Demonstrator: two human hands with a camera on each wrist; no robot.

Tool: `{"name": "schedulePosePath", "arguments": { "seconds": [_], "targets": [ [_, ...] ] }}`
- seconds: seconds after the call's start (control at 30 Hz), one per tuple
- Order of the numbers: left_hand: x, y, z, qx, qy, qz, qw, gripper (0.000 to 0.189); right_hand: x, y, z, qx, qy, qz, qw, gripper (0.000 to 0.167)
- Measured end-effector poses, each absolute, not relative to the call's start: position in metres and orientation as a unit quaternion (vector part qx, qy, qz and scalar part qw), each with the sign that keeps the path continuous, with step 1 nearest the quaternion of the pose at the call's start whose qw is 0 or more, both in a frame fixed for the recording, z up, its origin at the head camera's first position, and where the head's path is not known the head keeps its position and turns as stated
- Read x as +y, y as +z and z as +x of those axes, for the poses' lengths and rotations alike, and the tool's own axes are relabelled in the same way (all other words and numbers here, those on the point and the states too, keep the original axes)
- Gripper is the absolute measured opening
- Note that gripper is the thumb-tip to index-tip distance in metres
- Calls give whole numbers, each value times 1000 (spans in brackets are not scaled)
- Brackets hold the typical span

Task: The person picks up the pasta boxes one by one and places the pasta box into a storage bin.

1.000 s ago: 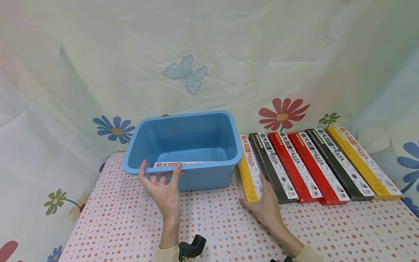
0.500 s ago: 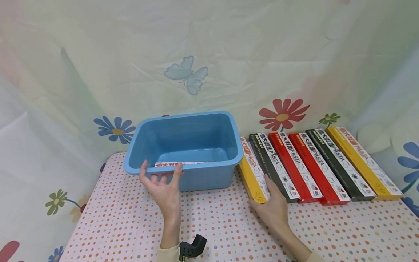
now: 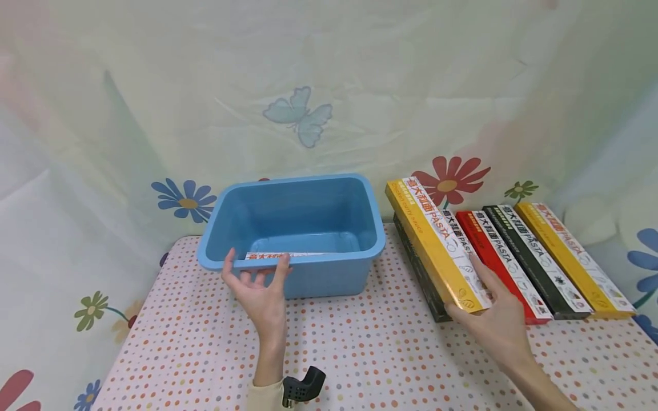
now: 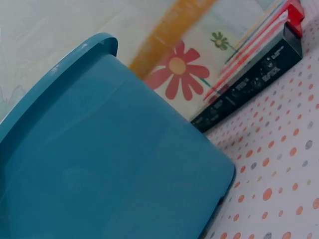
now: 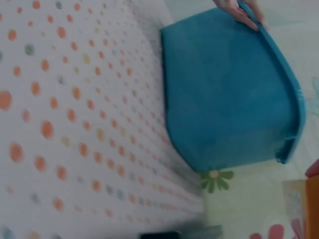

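Note:
In the head view my left hand [image 3: 264, 299] grips the front rim of a light blue plastic bin [image 3: 329, 277]. Inside the bin, a white-faced pasta box [image 3: 283, 256] shows just above the near rim. My right hand [image 3: 496, 322] holds the near end of a yellow pasta box [image 3: 437, 240], raised and slanted above the row of boxes. It partly covers a dark green pasta box [image 3: 418, 274] and a red one beneath. The left wrist view catches the lifted yellow box [image 4: 169, 37] as a blur behind the bin's corner; its lower end appears in the right wrist view.
Right of the held box lie a red pasta box [image 3: 506, 265], a dark green one [image 3: 537, 262] and another yellow one [image 3: 573, 260], side by side. They rest on a dotted tablecloth [image 3: 370, 354]. A flowered curtain [image 3: 360, 131] hangs behind the table.
My right hand has picked up the leftmost yellow pasta box from beside the bin and carried it up and rightward over its neighbours. The left hand stays on the bin's rim.

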State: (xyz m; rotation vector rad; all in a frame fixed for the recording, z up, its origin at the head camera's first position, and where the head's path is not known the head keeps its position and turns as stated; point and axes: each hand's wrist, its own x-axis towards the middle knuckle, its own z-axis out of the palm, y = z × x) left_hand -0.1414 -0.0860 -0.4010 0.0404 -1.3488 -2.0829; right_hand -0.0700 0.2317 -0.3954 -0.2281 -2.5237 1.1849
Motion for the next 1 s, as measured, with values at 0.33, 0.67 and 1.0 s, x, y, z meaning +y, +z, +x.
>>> {"name": "schedulePosePath", "arguments": {
  "seconds": [0.33, 0.67, 1.0],
  "targets": [
    [-86, -404, -141, -513, -796, 20, 322, 94, 236, -343, -99, -871, 418, 131, 221, 100],
    [-85, -404, -142, -518, -791, 19, 325, 93, 206, -283, -153, -877, 360, 286, 141, 96],
    [-85, -401, -142, -526, -785, 13, 326, 95, 175, -249, -216, -882, 315, 349, -19, 89]
  ]
}}
